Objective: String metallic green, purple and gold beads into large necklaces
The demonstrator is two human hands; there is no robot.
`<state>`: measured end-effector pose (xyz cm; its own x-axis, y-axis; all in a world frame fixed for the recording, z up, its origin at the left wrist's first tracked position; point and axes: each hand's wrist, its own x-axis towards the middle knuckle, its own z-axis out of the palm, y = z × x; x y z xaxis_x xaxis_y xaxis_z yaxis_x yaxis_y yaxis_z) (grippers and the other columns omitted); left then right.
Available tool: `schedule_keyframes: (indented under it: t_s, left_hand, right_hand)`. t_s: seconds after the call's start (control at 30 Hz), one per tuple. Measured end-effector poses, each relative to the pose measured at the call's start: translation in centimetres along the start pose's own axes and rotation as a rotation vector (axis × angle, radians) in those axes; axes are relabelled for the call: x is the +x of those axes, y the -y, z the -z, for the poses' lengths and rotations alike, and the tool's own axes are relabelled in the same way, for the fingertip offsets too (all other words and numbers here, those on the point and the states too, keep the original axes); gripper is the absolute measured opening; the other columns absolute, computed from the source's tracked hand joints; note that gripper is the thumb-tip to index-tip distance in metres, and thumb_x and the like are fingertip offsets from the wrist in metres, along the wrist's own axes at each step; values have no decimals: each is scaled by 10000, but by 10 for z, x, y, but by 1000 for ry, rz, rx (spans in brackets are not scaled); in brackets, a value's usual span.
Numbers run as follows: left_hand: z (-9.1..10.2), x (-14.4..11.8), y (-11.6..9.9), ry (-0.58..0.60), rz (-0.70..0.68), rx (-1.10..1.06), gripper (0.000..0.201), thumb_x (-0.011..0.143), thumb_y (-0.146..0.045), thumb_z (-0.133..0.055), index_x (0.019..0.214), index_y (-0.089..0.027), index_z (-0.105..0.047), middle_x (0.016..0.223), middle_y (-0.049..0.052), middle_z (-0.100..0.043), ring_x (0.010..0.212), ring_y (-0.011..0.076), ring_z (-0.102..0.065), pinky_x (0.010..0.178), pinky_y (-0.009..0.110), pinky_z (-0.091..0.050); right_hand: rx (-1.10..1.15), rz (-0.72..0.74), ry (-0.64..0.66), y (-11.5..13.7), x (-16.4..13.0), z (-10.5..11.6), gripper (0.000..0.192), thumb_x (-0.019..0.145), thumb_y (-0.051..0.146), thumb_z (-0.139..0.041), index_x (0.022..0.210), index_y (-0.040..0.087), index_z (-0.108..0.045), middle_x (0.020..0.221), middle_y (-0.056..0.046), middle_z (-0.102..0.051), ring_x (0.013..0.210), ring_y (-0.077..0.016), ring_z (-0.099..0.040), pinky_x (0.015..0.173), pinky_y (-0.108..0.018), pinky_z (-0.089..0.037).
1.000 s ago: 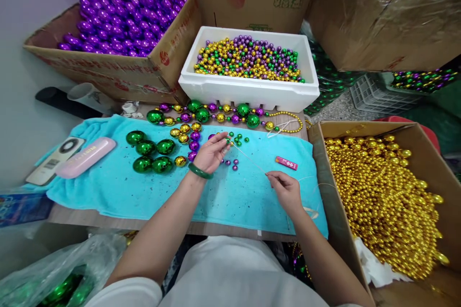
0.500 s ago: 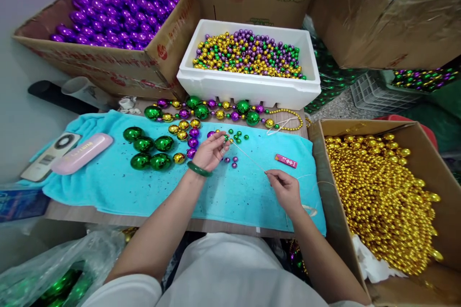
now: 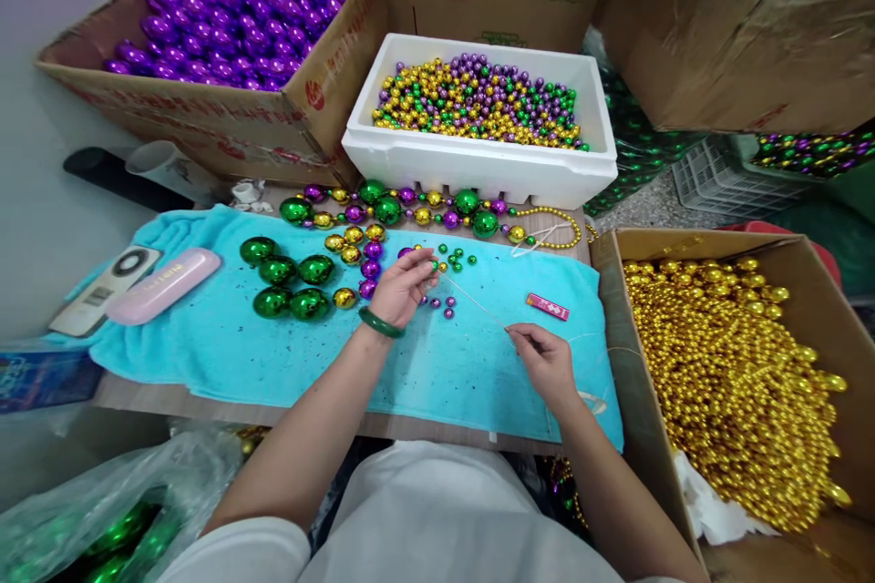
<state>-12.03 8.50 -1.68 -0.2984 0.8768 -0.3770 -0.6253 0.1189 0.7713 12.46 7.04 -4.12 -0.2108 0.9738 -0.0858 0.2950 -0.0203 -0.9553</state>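
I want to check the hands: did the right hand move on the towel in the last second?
No. The right hand holds its spot below the pink lighter.

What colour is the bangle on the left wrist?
Dark green: the smooth round bangle shows best in the head view.

Turquoise towel [image 3: 225, 355]: bare stretch along its near edge, open to a passing hand. Far side blocked by large green balls [image 3: 287, 282], bead strand [image 3: 410, 211], white foam box [image 3: 478, 166]. Right flank walled by gold-bead carton [image 3: 625, 364]; left holds pink case [image 3: 162, 285].
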Motion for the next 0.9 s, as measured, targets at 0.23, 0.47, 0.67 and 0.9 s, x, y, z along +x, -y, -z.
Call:
schedule_keyframes:
  t_s: [0.23,0.47,0.67,0.9]
  left_hand:
    - [-1,-22,14,56,-144,440,550,695,-283,-729,1207,-206,-543,984,54,-646,722,138,-615,622,275,-504]
    - [48,-23,-24,-229,-406,1735,258,852,-245,-524,1043,-142,-662,1065,137,-607,1029,292,-572,919,412,-443]
    - [62,-25,-25,-251,-160,2054,383,845,-280,-520,1207,-172,-580,1159,154,-558,948,320,-610,780,412,-489]
    - [62,-23,-15,-371,-198,1932,392,823,-252,-525,1196,-133,-533,1158,189,-560,991,342,-591,810,437,-473]
  right_hand:
    - [195,-157,59,-7,6,-6,236,694,389,-664,754,163,-701,513,23,-523,446,-91,-415,429,-227,-326]
    - [262,-211,31,-10,9,-7,262,689,404,-688,780,159,-690,529,25,-519,447,-80,-409,414,-213,-299]
    - [258,-177,33,-3,14,-13,264,675,406,-675,765,159,-677,510,26,-524,428,-80,-404,409,-220,-302]
    - [255,-161,24,-2,14,-18,257,679,401,-651,762,159,-674,507,29,-513,427,-81,-398,411,-225,-307]
